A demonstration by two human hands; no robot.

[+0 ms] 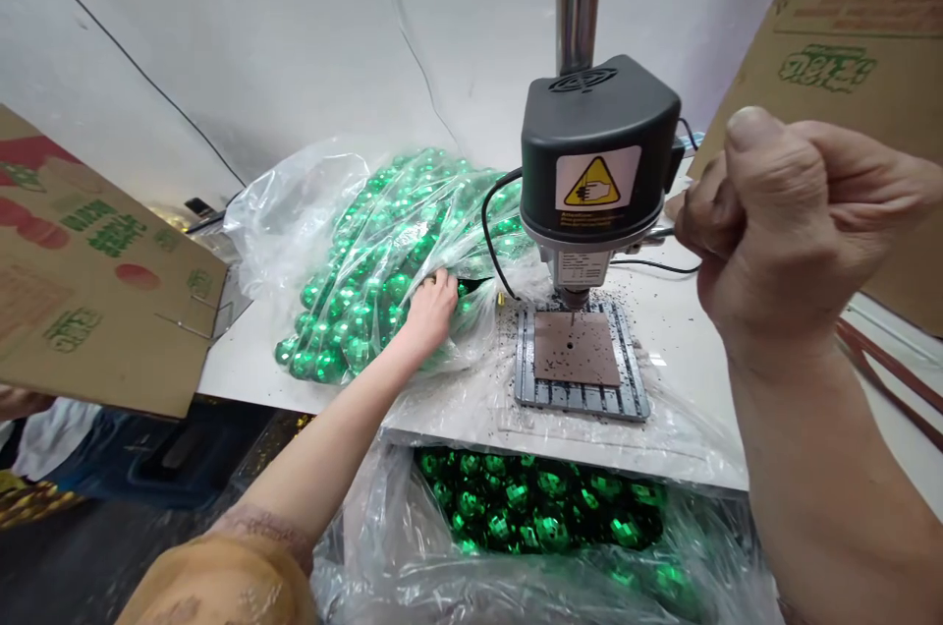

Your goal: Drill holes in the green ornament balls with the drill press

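Observation:
My left hand (433,303) reaches to the mouth of a clear plastic bag (295,198) full of shiny green faceted balls (316,350). Its fingers are curled in among the balls and the plastic, with the tips hidden, so what they hold cannot be made out. At the right, my right hand (781,202) is closed in a fist around the end of a metal lever (658,234) on a black bench drill press (600,134). Below the drill bit, a brown board (579,365) with a dark hole lies on the slotted metal base (634,399), strewn with dark chips.
Under the table edge (707,468), more green faceted balls (549,507) lie in an open plastic bag. Cardboard boxes (95,281) flank the table on both sides. A black cable (486,222) loops beside the drill. Part of another person's hand (22,401) shows at far left.

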